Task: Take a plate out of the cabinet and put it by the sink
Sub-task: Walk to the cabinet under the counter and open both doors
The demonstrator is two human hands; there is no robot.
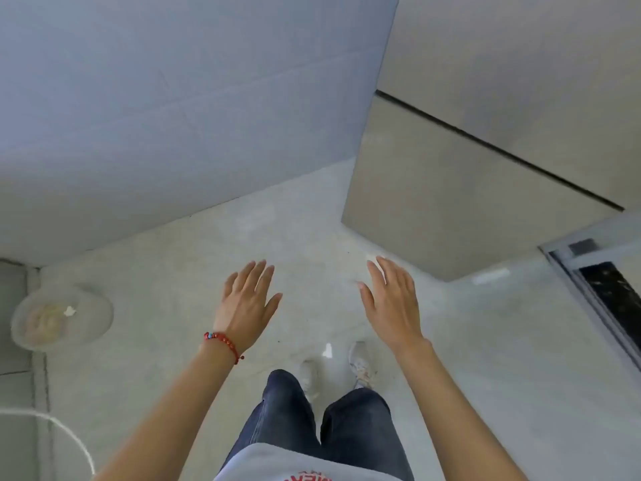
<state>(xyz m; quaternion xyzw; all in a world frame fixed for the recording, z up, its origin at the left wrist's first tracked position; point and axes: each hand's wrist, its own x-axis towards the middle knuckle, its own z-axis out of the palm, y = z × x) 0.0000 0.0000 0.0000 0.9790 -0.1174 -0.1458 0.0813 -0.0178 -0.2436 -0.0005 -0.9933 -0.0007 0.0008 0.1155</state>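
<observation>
Head view, looking steeply down. Both bare hands extended fwd over pale grey tiled floor (173, 324), palms down. Left hand (248, 303): grip wide, fingers spread, holding nothing; red beaded bracelet (223, 343) on wrist. Right hand (392, 303): grip wide, fingers straight and near together, holding nothing. Hands apart, approx. level w/ each other.

Ahead-left: light blue-grey flat panel (173, 98), large, fills upper left. Ahead-right: beige flat-front cabinet (451, 210) w/ dark horizontal seam across front; doors closed, no handle visible. Right hand just beside cabinet's lower corner in view; contact cannot be told.

Plate: not visible; location cannot be told.

Far left on floor: round translucent plastic container (62, 317), pale contents, blurred. Far right: metal-framed dark strip (610, 300) at floor level. Below: dark blue jeans (312, 421), white shoes (360, 362), grey shirt hem.
</observation>
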